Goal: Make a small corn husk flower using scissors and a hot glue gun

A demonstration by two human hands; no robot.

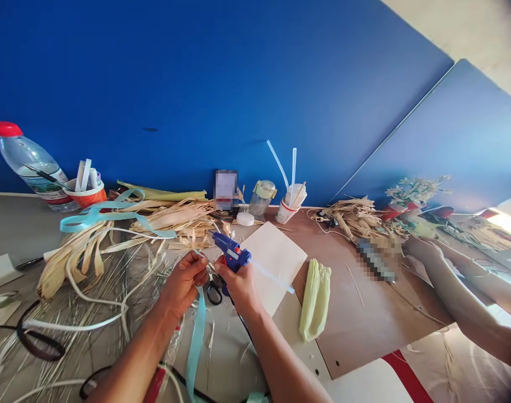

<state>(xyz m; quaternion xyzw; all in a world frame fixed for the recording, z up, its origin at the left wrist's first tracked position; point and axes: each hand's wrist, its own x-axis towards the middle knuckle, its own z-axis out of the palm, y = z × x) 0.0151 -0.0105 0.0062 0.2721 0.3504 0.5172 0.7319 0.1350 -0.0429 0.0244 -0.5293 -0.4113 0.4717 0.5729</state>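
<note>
My right hand (pixel 243 288) is closed around a blue hot glue gun (pixel 230 249), its nozzle tilted up and to the left. A translucent glue stick (pixel 274 275) juts from the gun's back end. Just left of it, my left hand (pixel 183 282) pinches a light-blue ribbon (pixel 197 338), whose tail hangs down below the fingers. A thin pale husk piece (pixel 190 245) shows above those fingertips; whether they hold it too I cannot tell. Black-handled scissors (pixel 214 293) lie beneath, between the two hands. A white sheet (pixel 276 252) lies behind the gun.
Dried corn husks (pixel 171 221), looped blue ribbon (pixel 99 215) and thin stalks (pixel 99 291) cover the left side. Paper cups (pixel 287 211), a jar (pixel 261 200) and a bottle (pixel 32 168) stand along the blue partition (pixel 196 84). Right are a green husk (pixel 315 299) and another person's arms (pixel 460 291).
</note>
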